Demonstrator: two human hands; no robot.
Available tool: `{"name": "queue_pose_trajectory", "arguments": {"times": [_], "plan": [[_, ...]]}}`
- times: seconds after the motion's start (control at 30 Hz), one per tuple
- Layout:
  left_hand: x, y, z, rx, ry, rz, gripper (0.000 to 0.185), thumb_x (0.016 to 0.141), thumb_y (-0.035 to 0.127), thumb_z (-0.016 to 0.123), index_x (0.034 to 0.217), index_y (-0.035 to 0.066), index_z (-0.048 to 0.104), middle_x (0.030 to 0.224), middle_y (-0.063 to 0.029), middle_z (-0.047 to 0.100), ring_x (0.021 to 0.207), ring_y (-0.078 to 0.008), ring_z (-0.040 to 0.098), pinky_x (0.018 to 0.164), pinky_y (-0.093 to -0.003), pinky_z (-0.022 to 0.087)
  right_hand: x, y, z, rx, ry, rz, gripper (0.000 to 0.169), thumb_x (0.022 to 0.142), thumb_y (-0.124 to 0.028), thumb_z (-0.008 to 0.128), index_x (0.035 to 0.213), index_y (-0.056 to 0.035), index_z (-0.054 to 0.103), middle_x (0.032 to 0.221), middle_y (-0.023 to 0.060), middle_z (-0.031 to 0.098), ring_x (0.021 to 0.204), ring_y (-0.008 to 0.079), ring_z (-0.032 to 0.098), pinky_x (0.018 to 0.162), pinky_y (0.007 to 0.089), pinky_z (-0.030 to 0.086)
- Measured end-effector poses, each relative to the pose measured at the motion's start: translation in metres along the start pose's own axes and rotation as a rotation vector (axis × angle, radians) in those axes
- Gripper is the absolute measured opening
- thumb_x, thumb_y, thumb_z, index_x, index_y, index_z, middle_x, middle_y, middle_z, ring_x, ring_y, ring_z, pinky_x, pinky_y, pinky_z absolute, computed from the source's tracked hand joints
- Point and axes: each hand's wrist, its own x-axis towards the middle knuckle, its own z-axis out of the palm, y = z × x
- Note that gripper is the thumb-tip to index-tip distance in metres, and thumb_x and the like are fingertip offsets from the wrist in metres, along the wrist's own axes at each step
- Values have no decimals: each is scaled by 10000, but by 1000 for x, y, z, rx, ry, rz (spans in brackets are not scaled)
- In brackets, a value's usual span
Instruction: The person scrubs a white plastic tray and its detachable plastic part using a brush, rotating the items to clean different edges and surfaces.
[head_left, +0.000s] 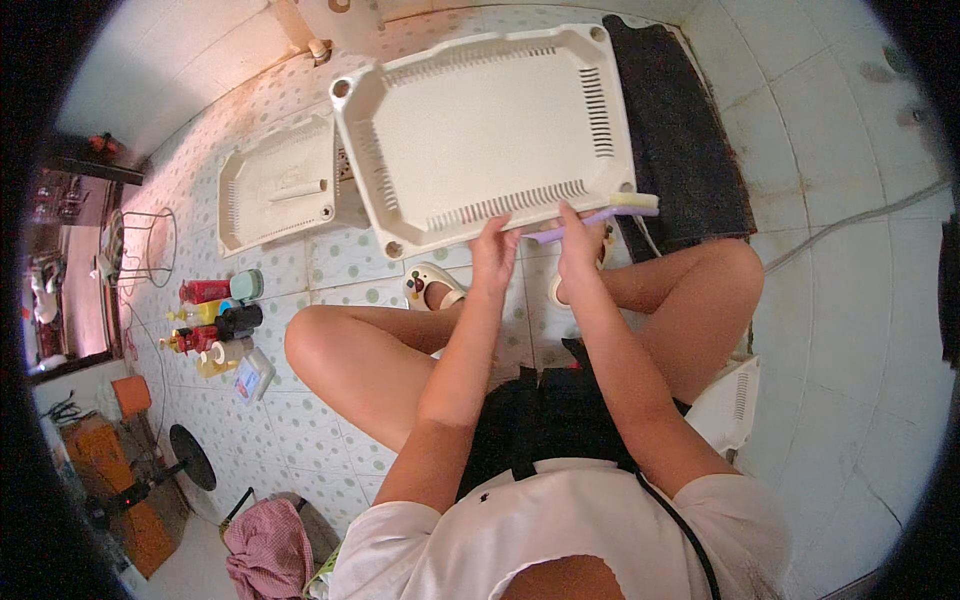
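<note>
In front of me a large cream plastic rack tray (480, 131) is held tilted, with slotted side walls and round holes at its corners. My left hand (495, 255) grips its near rim. My right hand (579, 247) is at the same rim, further right, with its thumb against the edge. A purple-handled brush (600, 217) with pale yellow bristles lies across that hand, held in its fingers. The bristle end sits just outside the tray's near right corner, and the handle's tip reaches close to my left hand. Part of my right hand's grip is hidden.
A second cream tray (251, 195) bearing a short white tube (300, 190) lies left on the tiled floor. Several bottles (210, 319) and a wire stand (150, 247) are further left. A black mat (679, 135) lies right. Another slotted cream piece (727, 405) is beside my right hip.
</note>
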Motion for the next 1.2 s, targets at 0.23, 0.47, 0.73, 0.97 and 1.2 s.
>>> {"name": "queue_pose_trajectory", "arguments": {"times": [0.23, 0.47, 0.73, 0.97, 1.2], "plan": [[19, 26, -15, -51, 43, 69, 84, 798, -11, 538, 860, -68, 530, 909, -153, 572, 818, -268, 619, 724, -342, 586, -15, -28, -28, -426, 70, 262, 292, 927, -264, 499, 985, 14, 435, 819, 124, 580, 443, 193, 532, 363, 295, 414], [18, 28, -19, -115, 105, 100, 106, 779, -65, 550, 884, -79, 542, 913, -141, 572, 879, -275, 597, 796, -372, 553, -10, -59, -57, -1071, -70, -98, 302, 894, -240, 521, 1110, -28, 514, 751, 117, 636, 641, 238, 634, 631, 385, 479], [20, 26, -17, 20, 43, 66, 91, 794, 3, 572, 855, -60, 596, 882, -131, 606, 785, -222, 613, 654, -286, 549, -25, -97, -42, -1428, -335, -341, 325, 883, -160, 497, 1198, -81, 470, 845, 204, 637, 792, 392, 613, 688, 503, 469], [-3, 26, 25, 59, 199, 2, 48, 755, -22, 497, 760, -57, 530, 782, -118, 552, 707, -232, 601, 622, -323, 582, -56, -39, -43, -1393, -335, -597, 341, 899, -142, 453, 1234, -78, 463, 875, 188, 589, 744, 416, 590, 663, 488, 473], [-5, 30, 20, 74, 218, -71, 74, 772, 25, 466, 740, -40, 483, 829, -150, 521, 750, -265, 580, 666, -355, 594, -75, -26, -29, -1294, -409, -696, 410, 899, -152, 471, 1307, -123, 444, 843, 192, 579, 720, 368, 597, 619, 430, 490]]}}
